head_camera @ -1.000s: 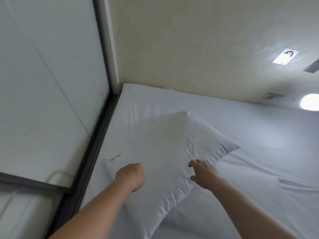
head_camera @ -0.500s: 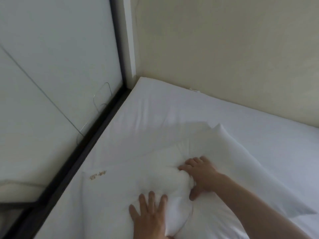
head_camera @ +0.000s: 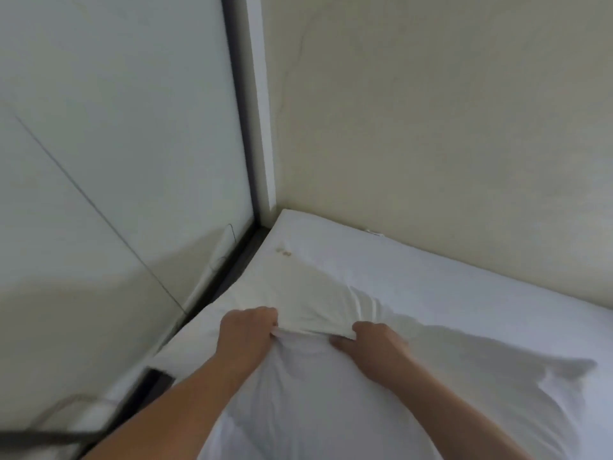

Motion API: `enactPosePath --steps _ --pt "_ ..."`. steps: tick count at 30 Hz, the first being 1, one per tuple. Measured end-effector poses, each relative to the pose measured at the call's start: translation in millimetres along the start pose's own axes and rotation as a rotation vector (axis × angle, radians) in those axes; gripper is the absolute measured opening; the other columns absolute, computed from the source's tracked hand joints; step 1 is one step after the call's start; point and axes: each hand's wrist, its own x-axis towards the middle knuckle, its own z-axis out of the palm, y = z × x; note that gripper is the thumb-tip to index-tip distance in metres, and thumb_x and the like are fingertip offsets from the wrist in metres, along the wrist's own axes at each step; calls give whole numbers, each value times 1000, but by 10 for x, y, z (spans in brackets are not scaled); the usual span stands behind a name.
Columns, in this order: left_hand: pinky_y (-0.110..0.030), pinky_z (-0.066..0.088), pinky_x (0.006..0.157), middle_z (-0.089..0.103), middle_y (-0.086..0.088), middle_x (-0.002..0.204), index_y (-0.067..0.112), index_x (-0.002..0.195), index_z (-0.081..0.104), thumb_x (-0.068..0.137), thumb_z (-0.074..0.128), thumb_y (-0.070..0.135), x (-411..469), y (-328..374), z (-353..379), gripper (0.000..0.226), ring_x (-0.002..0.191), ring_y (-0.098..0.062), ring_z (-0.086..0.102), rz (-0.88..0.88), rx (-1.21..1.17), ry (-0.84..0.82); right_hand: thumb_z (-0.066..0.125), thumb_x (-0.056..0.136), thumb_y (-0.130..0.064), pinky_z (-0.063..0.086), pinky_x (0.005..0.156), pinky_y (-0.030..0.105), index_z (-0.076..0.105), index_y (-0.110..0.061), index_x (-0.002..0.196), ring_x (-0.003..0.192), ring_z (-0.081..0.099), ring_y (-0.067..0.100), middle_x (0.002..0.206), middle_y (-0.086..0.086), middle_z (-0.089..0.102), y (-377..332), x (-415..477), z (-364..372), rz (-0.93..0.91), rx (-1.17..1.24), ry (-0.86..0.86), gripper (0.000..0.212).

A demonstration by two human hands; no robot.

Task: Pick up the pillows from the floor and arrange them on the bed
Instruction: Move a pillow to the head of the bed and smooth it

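A white pillow (head_camera: 464, 386) lies on the white-sheeted bed (head_camera: 481, 293), near the bed's far left corner. A flatter flap of the pillowcase (head_camera: 298, 287), with a small gold mark on it, stretches toward that corner. My left hand (head_camera: 247, 333) is closed on a fold of the pillowcase at the pillow's top edge. My right hand (head_camera: 374, 343) grips the same edge a little to the right, fingers curled into the cloth. Both forearms reach in from the bottom of the view. No other pillow shows.
A pale panelled wall (head_camera: 116, 161) with a dark frame strip (head_camera: 235, 127) runs along the bed's left side. A cream wall (head_camera: 447, 127) stands behind the bed. A dark gap (head_camera: 159, 380) lies between bed and left wall.
Both hands went from pressing flat on the pillow to gripping its top edge. The pillowcase flap now stretches further into the corner, and my view has shifted toward the corner.
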Motion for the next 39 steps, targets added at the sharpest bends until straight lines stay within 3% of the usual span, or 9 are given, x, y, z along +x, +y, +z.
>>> enactPosePath --steps 4,8,11,17,21,24,26,31,39 --pt "-33 39 71 65 2 110 21 101 60 96 41 28 626 -102 -10 21 97 -22 57 -38 -205 46 39 93 -50 39 58 32 45 -19 64 77 60 27 75 3 61 -334 161 -34 148 147 119 42" --pt "-44 31 110 13 -2 160 33 145 26 93 38 52 424 -315 713 57 143 -26 21 -122 -280 -467 38 92 -41 36 53 30 50 -21 87 70 55 20 78 -5 57 -394 296 410 302 89 19 23" --pt "-56 19 114 -2 -1 162 41 148 10 88 41 59 176 -554 1033 70 146 -27 6 -147 -269 -645 44 89 -49 41 71 34 46 -20 115 99 60 24 110 1 59 -350 306 712 417 75 -109 39" --pt "-64 14 111 -3 -12 161 37 148 -11 68 53 80 795 -876 1016 111 145 -37 4 -266 -154 -461 58 75 -71 41 97 38 10 -7 148 124 46 31 133 15 51 -63 742 837 668 393 -47 108" --pt "-52 27 107 33 -17 141 41 144 -21 36 58 92 1062 -984 1518 143 132 -31 38 -372 -239 -531 80 49 -68 37 107 39 3 -22 149 128 42 30 143 11 40 119 1232 1242 699 781 145 135" --pt "-32 43 95 44 -1 90 29 148 -9 58 67 75 1113 -870 1809 126 102 -25 58 -283 -375 -371 82 48 -51 46 86 33 17 -30 146 93 56 27 109 11 59 175 1452 1512 706 733 271 119" --pt "-27 42 95 50 0 97 26 149 -2 79 67 51 1100 -828 1727 102 106 -20 58 -264 -501 -344 82 61 -23 50 78 35 49 -24 130 79 60 28 84 11 63 172 1509 1503 671 712 450 76" --pt "-40 53 56 58 -8 86 20 125 62 76 79 26 1333 -803 1308 52 66 -29 64 -142 -499 153 75 76 -11 43 78 38 65 -20 111 94 63 36 87 15 64 103 1659 933 516 769 790 38" --pt "-61 19 108 8 -11 155 45 145 -10 64 34 89 1887 -869 1458 102 141 -38 13 -299 -109 -199 51 88 -57 29 107 51 9 -28 149 134 27 41 150 21 21 263 2168 657 557 444 342 80"
